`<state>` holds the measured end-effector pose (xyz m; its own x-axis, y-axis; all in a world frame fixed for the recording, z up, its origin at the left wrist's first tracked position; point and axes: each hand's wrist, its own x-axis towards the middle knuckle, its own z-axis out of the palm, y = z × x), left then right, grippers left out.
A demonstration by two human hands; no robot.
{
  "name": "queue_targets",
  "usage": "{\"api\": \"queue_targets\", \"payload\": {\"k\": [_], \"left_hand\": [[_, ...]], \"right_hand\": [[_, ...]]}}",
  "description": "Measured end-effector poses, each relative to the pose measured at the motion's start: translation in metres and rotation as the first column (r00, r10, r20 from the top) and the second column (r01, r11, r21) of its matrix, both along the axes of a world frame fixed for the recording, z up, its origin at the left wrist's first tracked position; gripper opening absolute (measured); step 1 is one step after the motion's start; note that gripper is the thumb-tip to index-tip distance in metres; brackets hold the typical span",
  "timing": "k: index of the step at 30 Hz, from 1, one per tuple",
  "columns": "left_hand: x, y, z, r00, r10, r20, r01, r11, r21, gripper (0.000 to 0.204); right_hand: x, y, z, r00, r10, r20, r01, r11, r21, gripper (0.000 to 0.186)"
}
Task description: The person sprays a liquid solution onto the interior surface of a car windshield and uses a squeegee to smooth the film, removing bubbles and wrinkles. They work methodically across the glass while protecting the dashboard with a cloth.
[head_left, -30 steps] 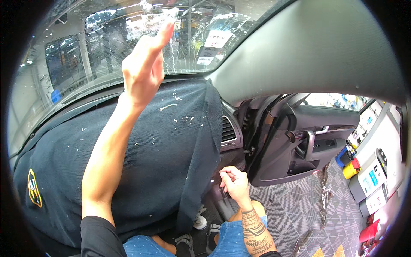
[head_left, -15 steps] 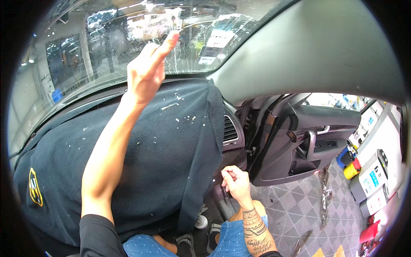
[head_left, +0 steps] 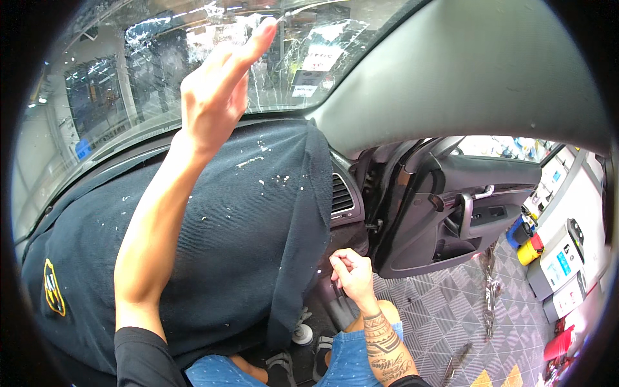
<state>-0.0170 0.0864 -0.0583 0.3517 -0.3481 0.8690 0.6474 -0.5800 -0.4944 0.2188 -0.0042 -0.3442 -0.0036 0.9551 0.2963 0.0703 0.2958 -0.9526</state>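
Note:
My left hand [head_left: 213, 97] is raised in front of the windshield [head_left: 161, 58], above the dashboard. One digit stretches up to the right towards the wet, streaked glass; its other fingers are partly hidden behind the hand. Whether the fingertip touches the glass I cannot tell. Lower down, my right hand [head_left: 354, 277] hovers over my knee with its fingers curled in. A small dark bit shows under those fingers, too small to name. A dark cloth [head_left: 238, 232] with white flecks is draped over the dashboard, below my left forearm.
To the right a car door [head_left: 451, 219] stands open beside the air vent [head_left: 342, 193]. The grey pillar trim [head_left: 445, 77] slopes overhead. Beyond the door are a patterned floor [head_left: 425, 303], a yellow container [head_left: 530, 249] and grey-white bins [head_left: 561, 264].
My left hand has moved up and slightly left, its outstretched digit now higher against the windshield. The right hand stays nearly in place, still curled.

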Motion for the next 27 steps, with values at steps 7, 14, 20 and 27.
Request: {"api": "queue_targets", "payload": {"k": [7, 14, 20, 27], "left_hand": [[-0.016, 0.017, -0.014, 0.999, 0.047, -0.025, -0.049, 0.994, -0.095, 0.073], [-0.018, 0.019, -0.012, 0.997, 0.066, -0.046, -0.067, 0.997, -0.034, 0.066], [-0.057, -0.015, -0.027, 0.998, 0.029, -0.057, -0.035, 0.993, -0.112, 0.031], [-0.078, -0.084, -0.121, 0.993, 0.105, -0.054, -0.113, 0.718, -0.687, 0.039]], "right_hand": [[-0.001, 0.0, 0.001, 1.0, 0.007, -0.011, -0.007, 1.0, 0.0, 0.011], [0.001, -0.002, 0.004, 1.0, 0.019, -0.019, -0.019, 1.0, 0.025, 0.01], [0.022, -0.004, 0.0, 0.985, -0.06, -0.162, 0.079, 0.99, 0.116, 0.012], [0.089, 0.006, -0.108, 0.665, -0.034, 0.746, 0.276, 0.94, -0.203, 0.021]]}}
